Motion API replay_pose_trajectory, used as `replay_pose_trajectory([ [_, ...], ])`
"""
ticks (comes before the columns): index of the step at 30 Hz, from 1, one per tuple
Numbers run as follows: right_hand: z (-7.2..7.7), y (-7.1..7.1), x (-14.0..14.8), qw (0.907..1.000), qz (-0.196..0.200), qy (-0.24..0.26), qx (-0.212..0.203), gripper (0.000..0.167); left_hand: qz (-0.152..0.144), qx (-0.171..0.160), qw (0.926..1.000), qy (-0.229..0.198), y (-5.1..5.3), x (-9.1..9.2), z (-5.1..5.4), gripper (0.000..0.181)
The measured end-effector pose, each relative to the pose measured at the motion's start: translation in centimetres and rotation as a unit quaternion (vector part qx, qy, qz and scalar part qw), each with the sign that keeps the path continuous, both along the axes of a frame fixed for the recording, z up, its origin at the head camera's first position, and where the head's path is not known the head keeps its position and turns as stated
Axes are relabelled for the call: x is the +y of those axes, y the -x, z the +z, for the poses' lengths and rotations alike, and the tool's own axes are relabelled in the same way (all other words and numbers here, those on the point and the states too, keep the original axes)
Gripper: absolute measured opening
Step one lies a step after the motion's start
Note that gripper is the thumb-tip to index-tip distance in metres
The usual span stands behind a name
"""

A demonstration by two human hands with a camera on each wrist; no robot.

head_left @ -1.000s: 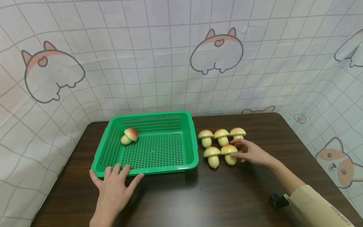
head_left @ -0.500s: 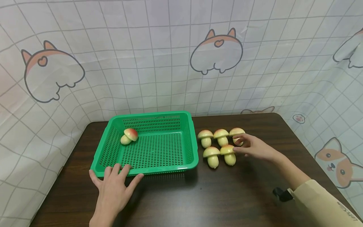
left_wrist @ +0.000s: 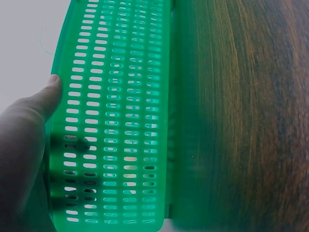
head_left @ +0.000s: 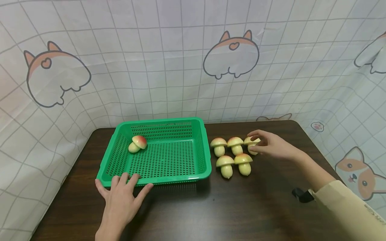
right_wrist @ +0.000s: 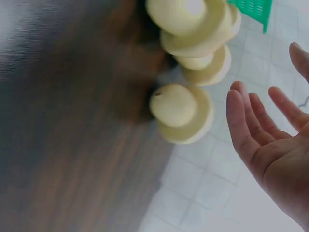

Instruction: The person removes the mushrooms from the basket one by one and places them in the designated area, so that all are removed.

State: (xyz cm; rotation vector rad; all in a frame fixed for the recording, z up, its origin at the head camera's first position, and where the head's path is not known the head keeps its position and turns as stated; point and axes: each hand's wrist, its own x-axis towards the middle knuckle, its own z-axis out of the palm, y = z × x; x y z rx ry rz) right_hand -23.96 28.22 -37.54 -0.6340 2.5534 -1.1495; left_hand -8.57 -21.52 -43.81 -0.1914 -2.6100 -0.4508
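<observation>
My left hand [head_left: 120, 199] grips the near left rim of a green plastic basket [head_left: 203, 147]. Its fingers hook over the rim, and dark finger shapes show through the slots in the left wrist view, where the thumb [left_wrist: 50, 93] lies at the rim. One toy mushroom [head_left: 139, 143] with a red-tinged cap lies inside the basket. My right hand [head_left: 272, 144] hovers, fingers apart, over the far right mushroom [head_left: 252, 149], partly hiding it. The right wrist view shows a gap between that hand [right_wrist: 277, 130] and the nearest mushroom [right_wrist: 176, 108].
To the basket's right several more toy mushrooms [head_left: 226, 166] stand in two rows on the dark wooden table [head_left: 193, 211]. A white gridded cloth [head_left: 169, 67] with cartoon dogs hangs behind and at both sides. A black strap [head_left: 302, 195] hangs by the right sleeve.
My right hand has moved from the near right mushroom up and away to above the far right one. The near mushroom stays in place. My left hand and the basket have kept still.
</observation>
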Motion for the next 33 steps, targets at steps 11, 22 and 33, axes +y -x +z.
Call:
replay_pose_trajectory([
  [11, 3.3, 1.4, -3.5, 0.9976, 0.023, -0.018, 0.063, 0.053, 0.001, -0.001, 1.0, 0.001, -0.1, 0.0, -0.1, 0.047],
  [22, 4.9, 2.6, -8.6, 0.9951, 0.077, 0.005, 0.062, 0.05, 0.005, -0.003, 1.0, 0.005, -0.4, 0.0, -0.3, 0.046],
  [33, 6.0, 3.8, -14.2, 0.9892, 0.126, 0.028, 0.069, 0.05, 0.007, -0.004, 1.0, 0.005, -0.7, 0.1, -0.2, 0.049],
])
